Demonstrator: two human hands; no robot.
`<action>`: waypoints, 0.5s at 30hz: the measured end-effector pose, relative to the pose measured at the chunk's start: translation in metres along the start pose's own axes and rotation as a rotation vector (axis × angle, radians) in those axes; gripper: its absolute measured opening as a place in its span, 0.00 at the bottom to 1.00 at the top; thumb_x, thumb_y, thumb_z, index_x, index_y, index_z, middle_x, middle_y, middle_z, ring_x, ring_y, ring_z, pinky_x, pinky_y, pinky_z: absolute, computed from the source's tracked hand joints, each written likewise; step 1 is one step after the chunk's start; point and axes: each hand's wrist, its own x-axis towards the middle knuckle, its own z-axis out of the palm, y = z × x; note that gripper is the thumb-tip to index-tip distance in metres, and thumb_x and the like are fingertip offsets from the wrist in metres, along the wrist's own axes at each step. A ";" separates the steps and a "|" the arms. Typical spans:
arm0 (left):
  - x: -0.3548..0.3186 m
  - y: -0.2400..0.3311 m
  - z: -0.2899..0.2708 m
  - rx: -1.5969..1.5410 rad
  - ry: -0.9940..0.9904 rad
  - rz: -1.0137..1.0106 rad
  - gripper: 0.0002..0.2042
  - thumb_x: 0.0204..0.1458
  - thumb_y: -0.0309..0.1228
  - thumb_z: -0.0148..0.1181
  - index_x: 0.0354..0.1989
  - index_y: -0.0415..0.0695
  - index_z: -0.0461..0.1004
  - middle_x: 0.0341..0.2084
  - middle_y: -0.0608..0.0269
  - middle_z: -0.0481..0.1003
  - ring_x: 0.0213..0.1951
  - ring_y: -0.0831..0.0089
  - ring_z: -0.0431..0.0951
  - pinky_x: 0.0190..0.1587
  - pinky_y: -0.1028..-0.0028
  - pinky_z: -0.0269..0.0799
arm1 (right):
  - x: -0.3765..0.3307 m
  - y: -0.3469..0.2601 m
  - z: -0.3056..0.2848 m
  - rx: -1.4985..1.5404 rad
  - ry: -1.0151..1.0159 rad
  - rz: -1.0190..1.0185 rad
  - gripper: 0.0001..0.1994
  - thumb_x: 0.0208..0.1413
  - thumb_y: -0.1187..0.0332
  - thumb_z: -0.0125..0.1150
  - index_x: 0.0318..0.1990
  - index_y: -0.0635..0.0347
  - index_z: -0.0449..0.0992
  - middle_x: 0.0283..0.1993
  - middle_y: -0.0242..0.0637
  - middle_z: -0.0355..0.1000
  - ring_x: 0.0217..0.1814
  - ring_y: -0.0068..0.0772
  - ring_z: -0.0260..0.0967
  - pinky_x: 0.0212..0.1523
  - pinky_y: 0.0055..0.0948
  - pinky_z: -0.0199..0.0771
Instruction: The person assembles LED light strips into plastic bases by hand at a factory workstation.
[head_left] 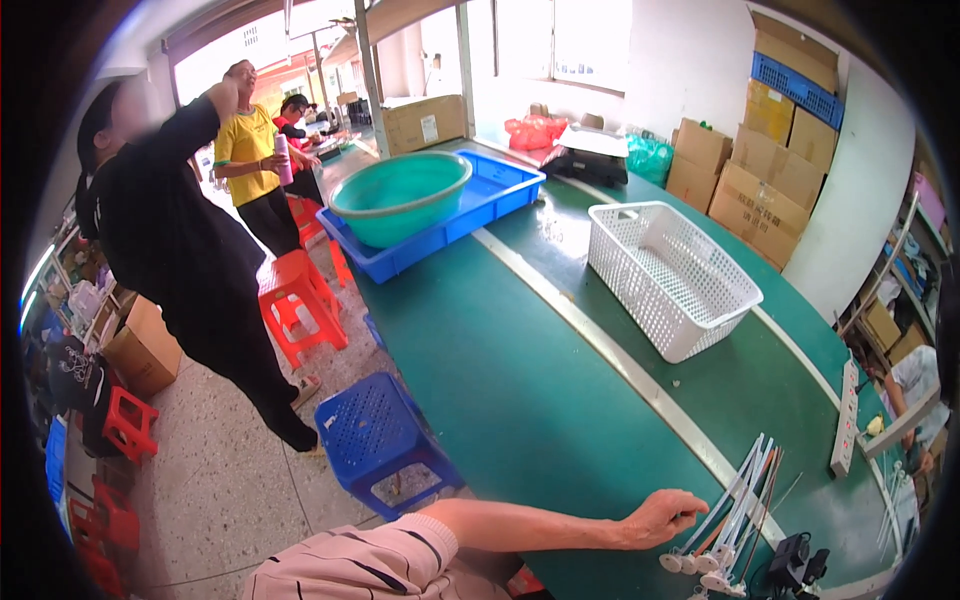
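Observation:
My left hand reaches in from the lower edge, its forearm bare below a pale pink, dark-striped sleeve. Its fingers are loosely bent with gaps between them, and nothing shows in them. Just beyond the fingertips lies a loose bundle of thin white and brown rods with round, pale, flat ends gathered at the near side. Whether a finger touches the nearest rod I cannot tell. Beside those round ends sits a small black device, its details unclear. My right hand is outside the picture.
On the green table stand a white perforated basket and a blue tray bearing a green basin. A power strip lies along the right. Blue stool and red stool flank the table; several people are nearby.

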 end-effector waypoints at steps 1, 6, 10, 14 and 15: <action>0.000 -0.002 0.000 -0.006 -0.013 -0.017 0.11 0.49 0.18 0.56 0.42 0.36 0.74 0.26 0.53 0.71 0.31 0.60 0.73 0.35 0.66 0.68 | 0.002 -0.007 0.009 0.002 0.018 -0.004 0.13 0.58 0.67 0.56 0.43 0.67 0.79 0.42 0.51 0.77 0.43 0.47 0.75 0.47 0.35 0.74; -0.001 0.001 0.001 -0.032 -0.022 -0.038 0.11 0.49 0.18 0.56 0.43 0.36 0.74 0.27 0.53 0.72 0.31 0.61 0.73 0.35 0.67 0.68 | -0.010 0.004 -0.007 -0.072 0.019 0.013 0.13 0.59 0.66 0.56 0.44 0.66 0.79 0.43 0.48 0.77 0.44 0.46 0.74 0.47 0.35 0.73; 0.000 0.000 -0.004 -0.010 -0.016 -0.031 0.11 0.49 0.19 0.56 0.42 0.36 0.75 0.27 0.54 0.73 0.31 0.61 0.73 0.36 0.67 0.69 | 0.008 -0.013 0.013 -0.078 -0.002 0.008 0.13 0.59 0.66 0.56 0.46 0.65 0.78 0.44 0.48 0.77 0.44 0.46 0.74 0.47 0.35 0.73; 0.001 -0.003 -0.006 0.010 -0.031 -0.054 0.11 0.50 0.19 0.57 0.42 0.37 0.75 0.27 0.55 0.73 0.31 0.61 0.74 0.36 0.66 0.69 | 0.045 -0.056 0.056 -1.252 -0.032 1.097 0.13 0.60 0.66 0.56 0.46 0.64 0.78 0.44 0.48 0.77 0.44 0.46 0.74 0.47 0.34 0.73; 0.002 -0.003 -0.005 0.012 -0.035 -0.061 0.11 0.50 0.19 0.57 0.42 0.37 0.75 0.27 0.55 0.74 0.31 0.62 0.74 0.36 0.66 0.69 | 0.037 -0.050 0.046 -1.238 -0.033 1.078 0.13 0.59 0.66 0.56 0.46 0.64 0.78 0.44 0.48 0.77 0.44 0.46 0.74 0.47 0.34 0.73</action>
